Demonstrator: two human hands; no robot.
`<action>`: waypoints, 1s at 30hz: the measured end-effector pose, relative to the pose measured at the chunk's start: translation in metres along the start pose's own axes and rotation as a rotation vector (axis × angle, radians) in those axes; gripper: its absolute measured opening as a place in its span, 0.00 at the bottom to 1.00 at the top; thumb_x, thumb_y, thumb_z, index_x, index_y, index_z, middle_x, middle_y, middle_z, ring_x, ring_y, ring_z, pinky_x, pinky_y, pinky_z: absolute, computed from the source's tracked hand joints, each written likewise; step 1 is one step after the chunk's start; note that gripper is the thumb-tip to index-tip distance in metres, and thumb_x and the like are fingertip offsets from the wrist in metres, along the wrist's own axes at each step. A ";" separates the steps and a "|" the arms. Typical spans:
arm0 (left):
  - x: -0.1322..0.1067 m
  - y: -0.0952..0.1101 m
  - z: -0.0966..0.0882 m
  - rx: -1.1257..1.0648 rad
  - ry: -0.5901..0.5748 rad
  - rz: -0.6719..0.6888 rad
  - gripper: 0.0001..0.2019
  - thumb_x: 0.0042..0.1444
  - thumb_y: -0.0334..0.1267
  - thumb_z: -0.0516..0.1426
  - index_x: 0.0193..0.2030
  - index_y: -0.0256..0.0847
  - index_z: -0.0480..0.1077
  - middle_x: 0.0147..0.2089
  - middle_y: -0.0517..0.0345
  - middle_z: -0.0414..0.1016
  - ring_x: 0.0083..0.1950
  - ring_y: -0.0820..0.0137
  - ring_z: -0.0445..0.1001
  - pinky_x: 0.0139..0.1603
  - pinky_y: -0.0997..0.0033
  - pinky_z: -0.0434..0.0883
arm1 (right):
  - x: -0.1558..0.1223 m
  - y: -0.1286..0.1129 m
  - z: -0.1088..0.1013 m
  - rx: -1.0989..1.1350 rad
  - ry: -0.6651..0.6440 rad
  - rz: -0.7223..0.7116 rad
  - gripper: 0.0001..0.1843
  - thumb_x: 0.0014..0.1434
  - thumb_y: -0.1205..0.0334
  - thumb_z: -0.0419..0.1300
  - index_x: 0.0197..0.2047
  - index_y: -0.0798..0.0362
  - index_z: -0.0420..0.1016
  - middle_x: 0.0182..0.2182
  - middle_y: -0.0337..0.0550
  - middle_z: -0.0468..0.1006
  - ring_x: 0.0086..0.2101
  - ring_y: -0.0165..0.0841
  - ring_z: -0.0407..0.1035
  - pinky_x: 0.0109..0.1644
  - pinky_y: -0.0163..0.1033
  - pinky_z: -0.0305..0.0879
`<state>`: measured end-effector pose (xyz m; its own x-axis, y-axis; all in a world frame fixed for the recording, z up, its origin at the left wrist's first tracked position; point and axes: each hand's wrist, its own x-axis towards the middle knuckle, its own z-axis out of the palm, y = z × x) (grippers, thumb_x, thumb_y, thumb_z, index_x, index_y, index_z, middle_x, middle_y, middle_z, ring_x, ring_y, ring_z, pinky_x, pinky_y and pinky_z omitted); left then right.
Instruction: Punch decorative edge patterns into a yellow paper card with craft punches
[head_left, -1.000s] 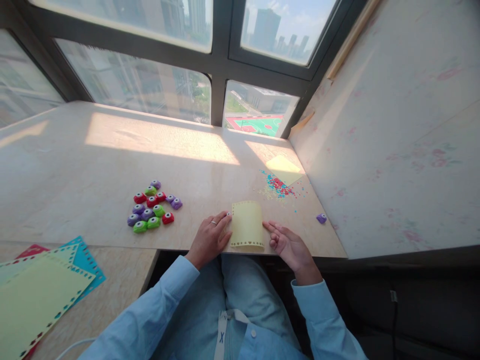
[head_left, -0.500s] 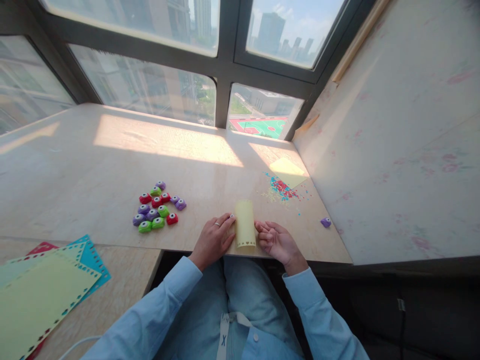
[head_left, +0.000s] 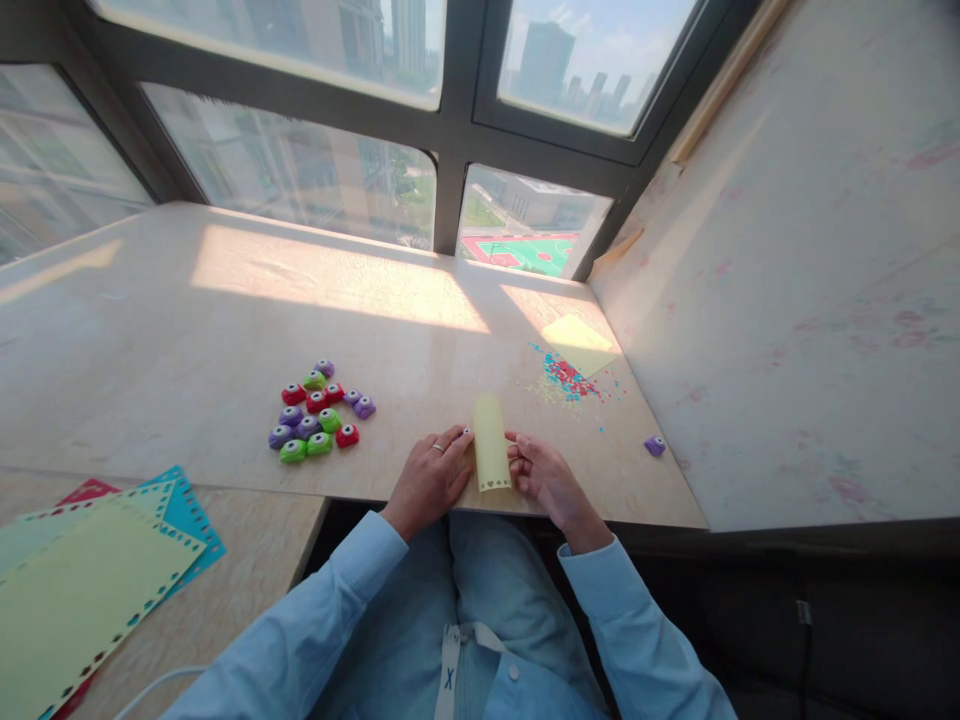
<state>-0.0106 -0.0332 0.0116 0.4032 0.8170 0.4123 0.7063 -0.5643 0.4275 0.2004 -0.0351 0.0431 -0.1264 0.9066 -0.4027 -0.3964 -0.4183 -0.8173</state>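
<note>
A pale yellow sheet of paper [head_left: 491, 440], curled into a half tube, stands between my hands near the table's front edge. Small punched shapes, a heart among them, run along its near end. My left hand [head_left: 430, 470] is closed around a small paper punch [head_left: 466, 431] at the sheet's left edge; only its button shows, the body lies under my fingers. At the right edge, my right hand [head_left: 551, 484] pinches the paper with bent fingers. Several red, green and purple paper punches [head_left: 319, 420] lie grouped to the left.
Blue, red and yellow paper bits [head_left: 568, 378] are scattered at the right, beside a yellow paper piece [head_left: 579, 343]. A lone purple punch [head_left: 654, 446] lies near the wall [head_left: 810, 300]. Punched coloured sheets [head_left: 97, 580] overlap at the lower left. Windows [head_left: 300, 160] border the table's back.
My right hand has shifted slightly, its index finger now reaching to the paper's right edge. The paper looks a little more tightly curled. My left hand stays on the punch.
</note>
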 end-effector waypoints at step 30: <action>0.000 0.000 0.000 0.005 0.011 0.014 0.23 0.59 0.34 0.54 0.62 0.40 0.62 0.62 0.44 0.68 0.55 0.57 0.70 0.54 0.53 0.70 | 0.007 0.012 0.026 0.347 -0.072 0.015 0.10 0.53 0.62 0.67 0.39 0.54 0.76 0.34 0.38 0.79 0.21 0.22 0.64 0.26 0.28 0.68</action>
<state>-0.0103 -0.0332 0.0114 0.4065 0.8077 0.4270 0.7038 -0.5748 0.4174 0.1712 -0.0321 0.0411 -0.1935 0.9074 -0.3730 -0.6780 -0.3985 -0.6177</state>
